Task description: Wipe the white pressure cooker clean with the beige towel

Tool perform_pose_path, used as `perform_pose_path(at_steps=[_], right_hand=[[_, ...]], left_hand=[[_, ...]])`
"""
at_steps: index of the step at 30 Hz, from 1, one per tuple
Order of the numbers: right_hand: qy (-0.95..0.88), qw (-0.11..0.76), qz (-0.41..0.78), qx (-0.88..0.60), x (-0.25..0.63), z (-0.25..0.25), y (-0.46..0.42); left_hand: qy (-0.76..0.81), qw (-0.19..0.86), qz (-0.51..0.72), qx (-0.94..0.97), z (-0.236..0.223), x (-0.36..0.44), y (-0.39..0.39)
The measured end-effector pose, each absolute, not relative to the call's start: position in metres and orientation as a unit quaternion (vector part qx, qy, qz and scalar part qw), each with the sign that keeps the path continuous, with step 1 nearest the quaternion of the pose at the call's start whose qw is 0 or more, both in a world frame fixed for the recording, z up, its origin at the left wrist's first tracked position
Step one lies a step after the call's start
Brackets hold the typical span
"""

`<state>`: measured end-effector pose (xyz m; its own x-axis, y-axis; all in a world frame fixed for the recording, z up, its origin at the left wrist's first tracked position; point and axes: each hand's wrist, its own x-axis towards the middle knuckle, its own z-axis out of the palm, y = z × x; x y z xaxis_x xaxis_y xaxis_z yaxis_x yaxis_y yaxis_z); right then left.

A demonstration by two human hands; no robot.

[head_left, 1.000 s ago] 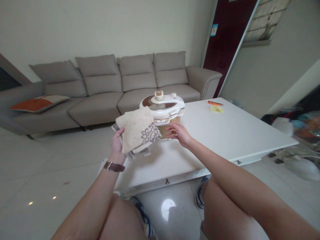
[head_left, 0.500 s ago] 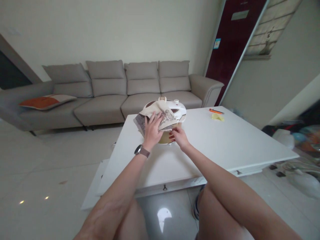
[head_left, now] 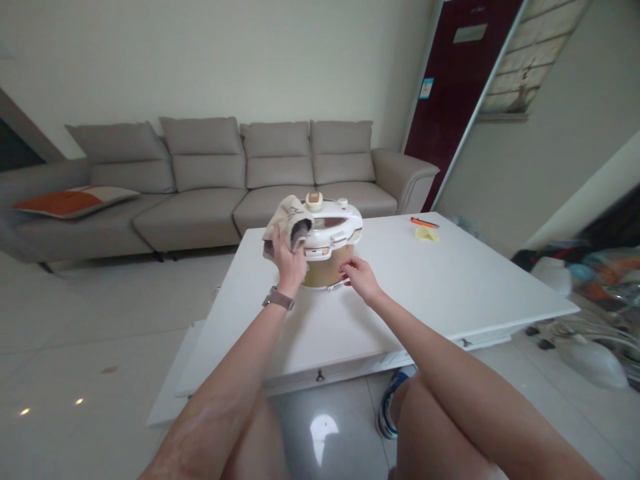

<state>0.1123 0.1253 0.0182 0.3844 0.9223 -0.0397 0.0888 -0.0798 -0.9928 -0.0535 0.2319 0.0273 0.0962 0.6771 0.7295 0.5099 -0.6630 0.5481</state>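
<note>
A white-lidded electric pressure cooker (head_left: 327, 270) with a gold-coloured body stands upright on the white table. My left hand (head_left: 290, 263) is closed around a bunched cream-and-grey patterned cloth (head_left: 286, 217), at the left side of the lid. The cloth covers the lid's left edge. My right hand (head_left: 361, 277) is at the cooker's lower right front, with its fingers curled in close to the wall. Whether those fingertips touch the cooker or pinch something small is hidden.
On the table (head_left: 425, 287), right of the cooker, lie an orange-and-black pen-like item (head_left: 424, 222) and a yellow paper piece (head_left: 427, 234). A grey sofa (head_left: 280, 167) stands behind. Assorted items (head_left: 595, 287) fill the floor at right.
My left hand has drawn the cloth leftward and bunched it, baring the lid's front and handle. My right hand stays at the cooker's right front, now apart from the cloth. The view has shifted slightly.
</note>
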Motion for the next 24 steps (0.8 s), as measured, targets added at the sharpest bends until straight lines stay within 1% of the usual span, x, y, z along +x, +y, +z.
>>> perform_pose_path(at_steps=[3, 4, 6, 10, 16, 21, 24], right_hand=[[-0.404, 0.535, 0.378, -0.638, 0.109, 0.020, 0.128], [-0.403, 0.530, 0.379, -0.643, 0.108, 0.020, 0.129], [-0.409, 0.520, 0.379, -0.647, 0.105, 0.020, 0.130], [-0.436, 0.509, 0.364, -0.646, 0.104, 0.015, 0.129], [-0.445, 0.495, 0.349, -0.660, 0.110, 0.007, 0.127], [-0.460, 0.493, 0.340, -0.655, 0.117, 0.007, 0.125], [-0.464, 0.491, 0.331, -0.659, 0.120, 0.006, 0.125]], left_hand=[[0.323, 0.008, 0.374, 0.869, 0.049, -0.048, 0.203], [0.306, -0.009, 0.342, 0.888, 0.056, -0.046, 0.196], [0.311, -0.022, 0.328, 0.892, 0.064, -0.045, 0.190], [0.361, 0.001, 0.375, 0.854, 0.070, -0.049, 0.205], [0.409, 0.067, 0.461, 0.784, 0.067, -0.067, 0.236], [0.398, 0.125, 0.563, 0.713, 0.038, -0.083, 0.254], [0.402, 0.180, 0.625, 0.645, 0.015, -0.087, 0.262]])
